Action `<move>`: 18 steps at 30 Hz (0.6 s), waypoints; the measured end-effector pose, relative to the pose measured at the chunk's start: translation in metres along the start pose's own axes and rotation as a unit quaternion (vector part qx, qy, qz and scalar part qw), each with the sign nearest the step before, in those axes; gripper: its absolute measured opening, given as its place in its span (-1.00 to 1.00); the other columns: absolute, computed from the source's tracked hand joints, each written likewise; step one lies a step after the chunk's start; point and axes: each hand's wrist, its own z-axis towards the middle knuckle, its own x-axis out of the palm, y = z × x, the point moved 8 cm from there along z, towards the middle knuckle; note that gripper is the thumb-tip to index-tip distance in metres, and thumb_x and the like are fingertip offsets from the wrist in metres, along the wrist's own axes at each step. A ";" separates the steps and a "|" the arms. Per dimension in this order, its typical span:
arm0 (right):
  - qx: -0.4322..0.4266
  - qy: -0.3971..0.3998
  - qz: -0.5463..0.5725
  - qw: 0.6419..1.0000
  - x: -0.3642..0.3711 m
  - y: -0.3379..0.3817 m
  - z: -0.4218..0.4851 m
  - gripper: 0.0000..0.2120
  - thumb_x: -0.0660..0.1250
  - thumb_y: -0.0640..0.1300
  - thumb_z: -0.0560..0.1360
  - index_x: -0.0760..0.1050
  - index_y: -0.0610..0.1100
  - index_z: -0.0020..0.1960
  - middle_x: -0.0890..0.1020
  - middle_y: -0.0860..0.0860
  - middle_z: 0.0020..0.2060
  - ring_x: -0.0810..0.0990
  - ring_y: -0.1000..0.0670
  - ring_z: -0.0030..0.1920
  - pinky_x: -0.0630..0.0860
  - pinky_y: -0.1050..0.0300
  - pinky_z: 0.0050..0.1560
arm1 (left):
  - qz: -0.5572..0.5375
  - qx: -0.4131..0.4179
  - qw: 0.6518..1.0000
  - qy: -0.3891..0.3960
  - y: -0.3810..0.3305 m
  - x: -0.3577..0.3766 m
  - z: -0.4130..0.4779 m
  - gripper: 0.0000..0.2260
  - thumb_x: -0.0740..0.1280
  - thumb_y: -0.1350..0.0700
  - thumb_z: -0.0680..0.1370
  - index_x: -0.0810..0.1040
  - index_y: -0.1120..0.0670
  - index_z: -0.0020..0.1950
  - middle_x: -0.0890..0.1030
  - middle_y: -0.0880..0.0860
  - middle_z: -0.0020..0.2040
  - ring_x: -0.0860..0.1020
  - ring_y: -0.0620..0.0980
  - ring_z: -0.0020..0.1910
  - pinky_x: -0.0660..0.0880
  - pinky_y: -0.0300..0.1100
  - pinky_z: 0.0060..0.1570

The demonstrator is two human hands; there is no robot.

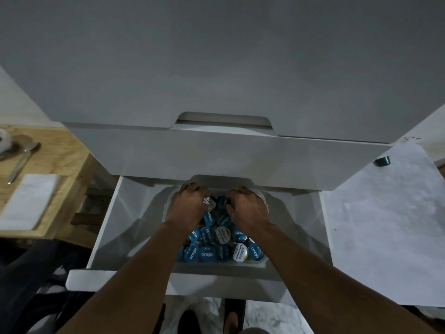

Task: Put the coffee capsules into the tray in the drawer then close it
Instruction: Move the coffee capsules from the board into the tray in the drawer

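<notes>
The white drawer [110, 237] stands pulled open below me. Inside it sits a clear tray [261, 260] filled with several blue-lidded and white-lidded coffee capsules [218, 242]. Both my hands reach into the far end of the tray. My left hand [189, 204] has its fingers curled down around capsules, one white-labelled capsule showing at its fingertips. My right hand [248, 204] is curled the same way over dark capsules beside it. A single teal capsule [382, 161] lies on the floor at the right, outside the drawer.
Above the open drawer is a closed white drawer front [216, 155] with a cut-out handle. At left a wooden tray [60, 169] holds a spoon [22, 160] and a white napkin [31, 203]. The marbled floor [373, 225] lies at right.
</notes>
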 end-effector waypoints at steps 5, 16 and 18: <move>-0.024 -0.003 0.005 1.000 0.000 -0.001 0.001 -0.73 0.28 -0.08 0.50 0.52 -0.11 0.17 0.59 -0.12 0.07 0.56 -0.18 0.06 0.52 0.00 0.06 | 0.014 -0.018 1.000 -0.009 -0.003 -0.013 -0.007 -0.76 0.46 0.22 0.41 0.60 0.10 0.05 0.60 0.12 0.03 0.57 0.14 0.00 0.54 -0.04 -0.01; -0.037 -0.038 -0.007 0.999 -0.042 -0.011 -0.047 -0.66 0.23 -0.07 0.56 0.43 -0.19 0.28 0.51 -0.13 0.20 0.47 -0.16 0.20 0.45 -0.04 0.20 | 0.141 0.012 0.990 0.016 -0.046 -0.043 -0.050 -0.69 0.15 0.08 0.59 0.39 0.05 0.34 0.45 0.04 0.30 0.44 0.04 0.23 0.42 -0.09 0.08; -0.027 -0.056 -0.010 0.998 -0.056 -0.017 -0.067 -0.66 0.23 -0.07 0.56 0.43 -0.19 0.28 0.52 -0.13 0.18 0.49 -0.15 0.18 0.45 -0.01 0.17 | 0.131 0.025 0.991 0.008 -0.062 -0.044 -0.058 -0.70 0.15 0.06 0.59 0.39 0.07 0.32 0.47 0.06 0.26 0.46 0.06 0.21 0.43 -0.06 0.09</move>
